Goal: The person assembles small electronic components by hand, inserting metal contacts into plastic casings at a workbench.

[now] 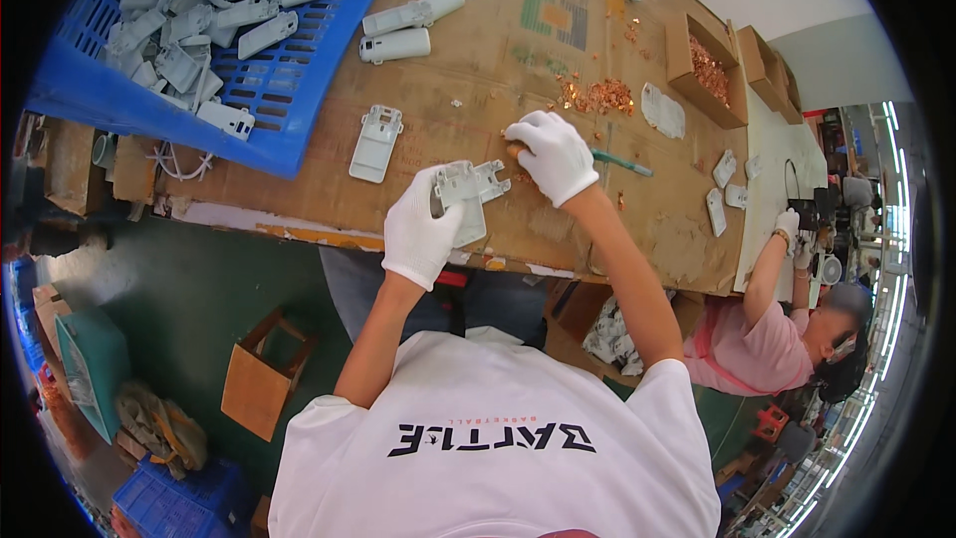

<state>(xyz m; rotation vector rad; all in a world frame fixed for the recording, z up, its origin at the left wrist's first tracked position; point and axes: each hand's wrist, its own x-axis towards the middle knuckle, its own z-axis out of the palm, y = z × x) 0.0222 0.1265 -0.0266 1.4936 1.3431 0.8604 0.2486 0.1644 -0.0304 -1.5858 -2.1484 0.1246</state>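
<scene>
My left hand [422, 231], in a white glove, is closed around a pale grey plastic housing [470, 229] over the table's near edge. On top of that housing lies a smaller flat plastic part with prongs [488, 184], pointing right. My right hand [554, 155], also gloved, is closed just beyond and right of it. A small brownish bit [515, 149] shows at its fingertips; what it is I cannot make out. A teal stick-like tool [625, 162] shows beside my right hand. Left of my hands lies another plastic housing [375, 144], with two more housings [413, 12] farther back.
A blue crate [289, 90] heaped with plastic housings stands at the far left. Loose copper-coloured pieces [597, 96] lie beyond my right hand, near a cardboard box [709, 75] of them. Several small housings [725, 169] sit at right. A co-worker [762, 339] works there.
</scene>
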